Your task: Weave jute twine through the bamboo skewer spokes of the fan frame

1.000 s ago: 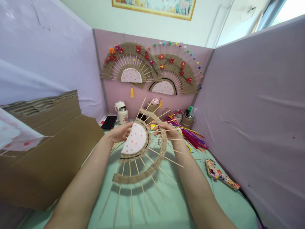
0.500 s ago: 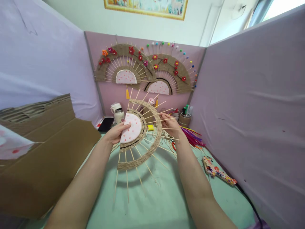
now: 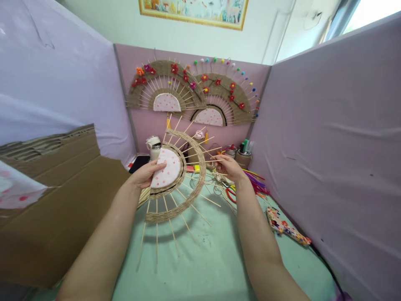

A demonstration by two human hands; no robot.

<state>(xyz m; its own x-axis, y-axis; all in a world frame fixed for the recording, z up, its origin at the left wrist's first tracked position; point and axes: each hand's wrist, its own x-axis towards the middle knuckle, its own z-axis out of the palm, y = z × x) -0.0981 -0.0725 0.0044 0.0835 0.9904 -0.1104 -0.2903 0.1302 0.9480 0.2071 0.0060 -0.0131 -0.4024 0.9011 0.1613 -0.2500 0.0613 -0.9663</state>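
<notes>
Purple cloth-like walls rise to the left and right, with a pink back panel between them. Below spreads a pale green desk. A torn-edged cardboard sheet leans at the left, beside the person's left forearm, and a gold-framed picture hangs above the panel. On the panel overlap two finished fans, the left fan and the right fan, both decorated with flowers.

The unfinished fan is held in the air above the desk, turned on its side: the straight edge of its polka-dot half-disc faces left, and thin sticks radiate through two woven bands. The left hand clamps it, thumb on the half-disc and fingers behind. The right hand is at the stick tips, its fingers bent close together; whether they pinch a stick, one cannot tell.

A flower-patterned glue gun lies at the right, near colourful pipe cleaners. Behind the left hand are a white bottle and a dark phone. A pen cup stands beyond the right hand, red-handled scissors lie just beside the right wrist, and a small yellow object shows between the sticks
</notes>
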